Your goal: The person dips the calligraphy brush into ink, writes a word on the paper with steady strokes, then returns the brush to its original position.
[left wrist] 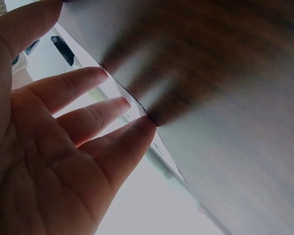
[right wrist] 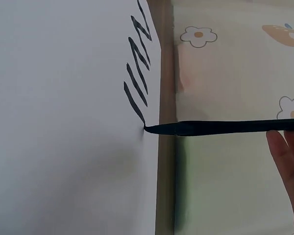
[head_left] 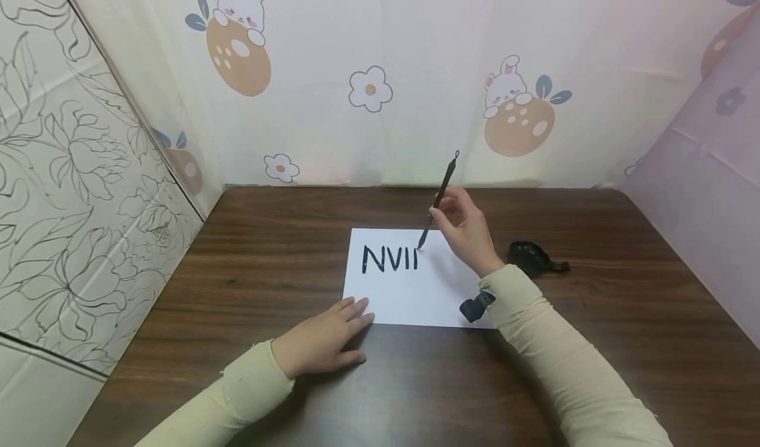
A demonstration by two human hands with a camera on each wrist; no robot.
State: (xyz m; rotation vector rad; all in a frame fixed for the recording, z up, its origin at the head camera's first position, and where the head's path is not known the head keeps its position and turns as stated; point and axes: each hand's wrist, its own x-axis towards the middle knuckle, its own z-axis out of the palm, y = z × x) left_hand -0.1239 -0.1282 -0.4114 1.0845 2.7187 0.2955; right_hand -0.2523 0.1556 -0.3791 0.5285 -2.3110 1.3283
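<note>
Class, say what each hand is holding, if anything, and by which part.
The right hand holds the brush by its handle, above the bristles; the left hand, touching the paper, holds nothing.

Dark wood-grain table [head_left: 249,262]; bunny-print backdrop [head_left: 427,31] behind.

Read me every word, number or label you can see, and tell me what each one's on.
"NVII": black letters on the white paper; the last stroke may be part of an unfinished letter.
No lettering can be made out on the brush or black dish.
</note>
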